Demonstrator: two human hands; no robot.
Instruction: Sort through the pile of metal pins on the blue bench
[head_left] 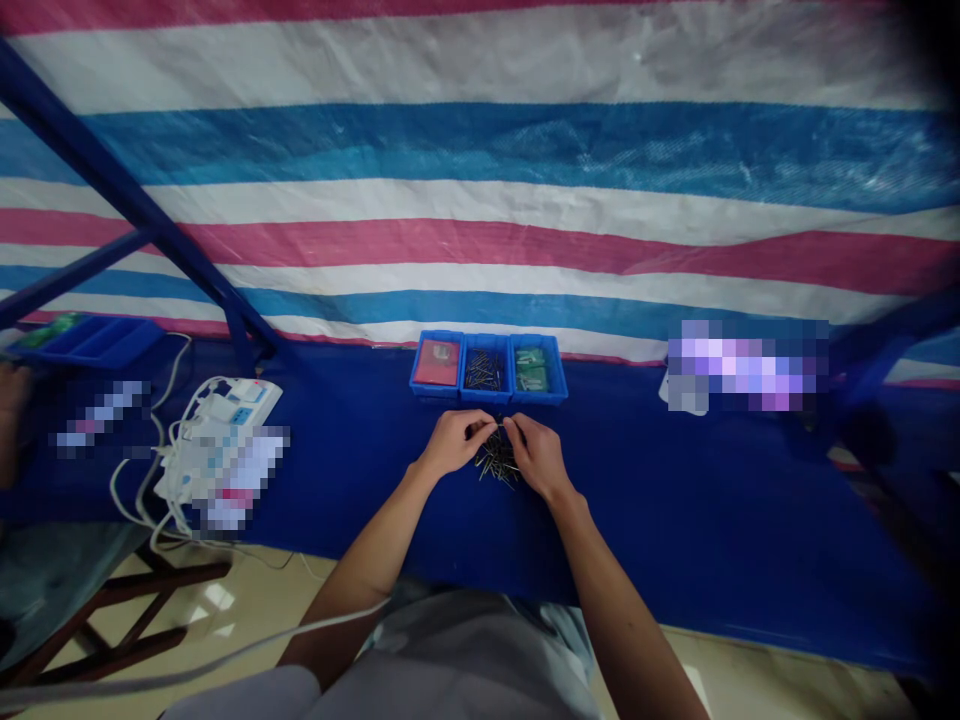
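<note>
My left hand (pixel 454 441) and my right hand (pixel 538 452) meet above a pile of thin, dark metal pieces (pixel 496 462) on the blue table. Both hands are closed in a pinch, fingertips close together. Something small and pale shows between them, too small to name. Just beyond stand three joined blue bins. The left bin (pixel 413 384) has a red, flat item (pixel 437 362) in it. Inside the middle bin (pixel 487 396) lie more dark, thin pieces (pixel 484 371). Green and clear packets (pixel 531 370) fill part of the right bin (pixel 556 385).
A white power strip (pixel 259 402) with tangled cables lies left, near blurred-out items. At far left are another blue tray (pixel 112 342) and another person's hand (pixel 11 410). A blue frame bar (pixel 142 205) slants before the striped sheet (pixel 480 240). A blurred-out object (pixel 750 365) sits at right.
</note>
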